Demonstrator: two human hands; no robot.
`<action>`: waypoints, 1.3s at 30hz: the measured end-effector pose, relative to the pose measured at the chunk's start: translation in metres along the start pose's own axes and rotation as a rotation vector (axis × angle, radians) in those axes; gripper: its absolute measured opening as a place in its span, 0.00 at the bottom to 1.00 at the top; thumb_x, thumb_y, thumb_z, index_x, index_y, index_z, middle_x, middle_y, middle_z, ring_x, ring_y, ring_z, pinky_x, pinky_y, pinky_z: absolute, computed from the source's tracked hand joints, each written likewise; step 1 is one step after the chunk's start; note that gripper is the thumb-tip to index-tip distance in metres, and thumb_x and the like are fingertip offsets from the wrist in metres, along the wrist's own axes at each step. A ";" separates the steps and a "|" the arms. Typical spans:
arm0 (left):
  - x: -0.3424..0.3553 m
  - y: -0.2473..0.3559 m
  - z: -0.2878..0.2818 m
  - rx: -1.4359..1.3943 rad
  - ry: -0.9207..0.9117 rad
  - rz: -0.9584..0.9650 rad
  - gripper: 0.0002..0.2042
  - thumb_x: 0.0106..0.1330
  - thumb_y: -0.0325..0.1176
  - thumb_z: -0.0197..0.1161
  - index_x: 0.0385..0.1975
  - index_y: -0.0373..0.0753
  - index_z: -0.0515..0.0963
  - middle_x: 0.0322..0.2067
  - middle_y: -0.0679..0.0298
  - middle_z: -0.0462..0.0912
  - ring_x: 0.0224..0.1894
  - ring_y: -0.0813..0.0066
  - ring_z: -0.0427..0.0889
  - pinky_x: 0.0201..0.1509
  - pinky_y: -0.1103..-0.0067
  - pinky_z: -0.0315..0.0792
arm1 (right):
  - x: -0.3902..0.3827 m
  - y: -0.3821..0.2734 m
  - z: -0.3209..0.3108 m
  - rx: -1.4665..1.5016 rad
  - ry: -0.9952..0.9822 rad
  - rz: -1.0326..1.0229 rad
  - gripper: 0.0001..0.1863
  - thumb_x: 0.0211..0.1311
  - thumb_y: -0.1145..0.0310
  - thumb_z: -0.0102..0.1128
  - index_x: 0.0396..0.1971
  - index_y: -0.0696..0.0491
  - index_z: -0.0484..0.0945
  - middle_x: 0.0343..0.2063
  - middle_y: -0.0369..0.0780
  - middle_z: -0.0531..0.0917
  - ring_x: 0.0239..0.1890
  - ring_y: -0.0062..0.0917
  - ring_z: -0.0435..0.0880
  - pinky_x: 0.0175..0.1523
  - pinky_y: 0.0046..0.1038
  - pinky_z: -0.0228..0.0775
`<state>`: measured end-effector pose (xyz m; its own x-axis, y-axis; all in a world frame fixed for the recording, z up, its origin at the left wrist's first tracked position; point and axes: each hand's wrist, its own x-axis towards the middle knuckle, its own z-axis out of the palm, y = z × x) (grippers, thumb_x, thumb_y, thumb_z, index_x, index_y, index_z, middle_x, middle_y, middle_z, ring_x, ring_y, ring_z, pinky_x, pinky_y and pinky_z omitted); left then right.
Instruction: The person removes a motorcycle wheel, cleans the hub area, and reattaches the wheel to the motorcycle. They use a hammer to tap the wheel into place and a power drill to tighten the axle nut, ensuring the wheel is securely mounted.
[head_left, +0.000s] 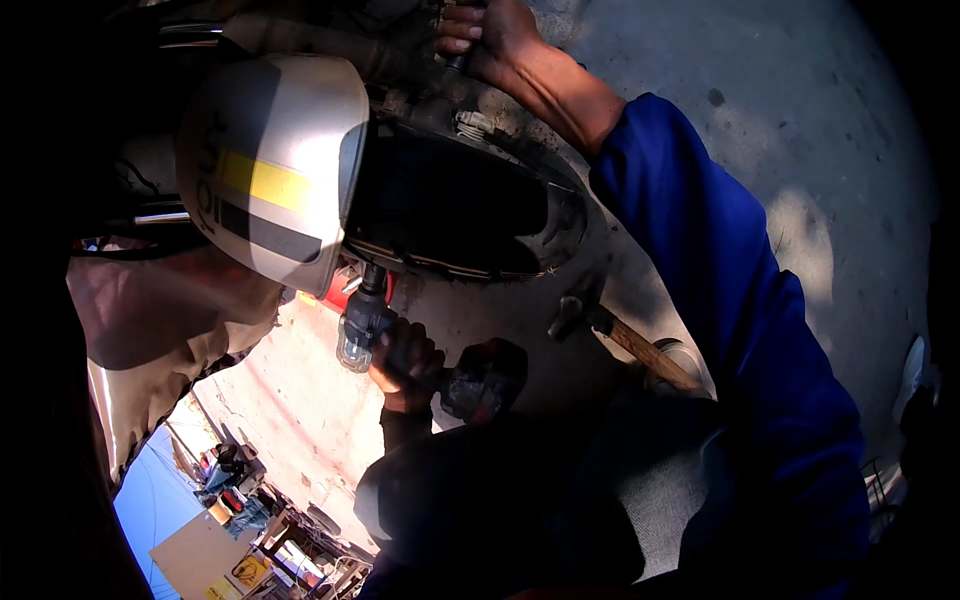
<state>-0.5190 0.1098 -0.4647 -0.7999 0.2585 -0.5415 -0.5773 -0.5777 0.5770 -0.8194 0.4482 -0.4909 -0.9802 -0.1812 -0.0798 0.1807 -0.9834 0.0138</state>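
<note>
My left hand [408, 358] is wrapped around the grip of a cordless impact wrench [366, 322]. Its dark battery [485, 382] points toward my knees, and its nose meets the near side of a vehicle wheel [470, 262]. Across the wheel, at the top edge, my right hand [492, 38] is closed with curled fingers around something dark and narrow that I cannot make out. A silver mudguard [270, 160] with yellow and black stripes covers the wheel's left part. Deep shadow hides the wheel's middle.
A hammer [650, 355] with a wooden handle lies right of the wheel, by my leg. Something red [342, 288] shows behind the wrench nose. A brown sheet [170, 320] hangs at left. Boards and assorted clutter [260, 520] stand at lower left. Concrete ground [760, 130] stretches right.
</note>
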 end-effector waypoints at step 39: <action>0.001 -0.012 -0.009 0.055 -0.110 0.162 0.19 0.74 0.51 0.62 0.51 0.44 0.70 0.39 0.71 0.70 0.27 0.82 0.64 0.35 0.81 0.61 | 0.007 -0.009 0.005 -0.228 0.079 -0.034 0.18 0.83 0.57 0.43 0.27 0.47 0.66 0.16 0.31 0.63 0.19 0.22 0.65 0.28 0.29 0.67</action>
<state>-0.5115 0.1106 -0.4779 -0.8943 0.2503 -0.3709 -0.4454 -0.5765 0.6851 -0.8286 0.4563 -0.4863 -0.9784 -0.1384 -0.1538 0.1698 -0.9618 -0.2146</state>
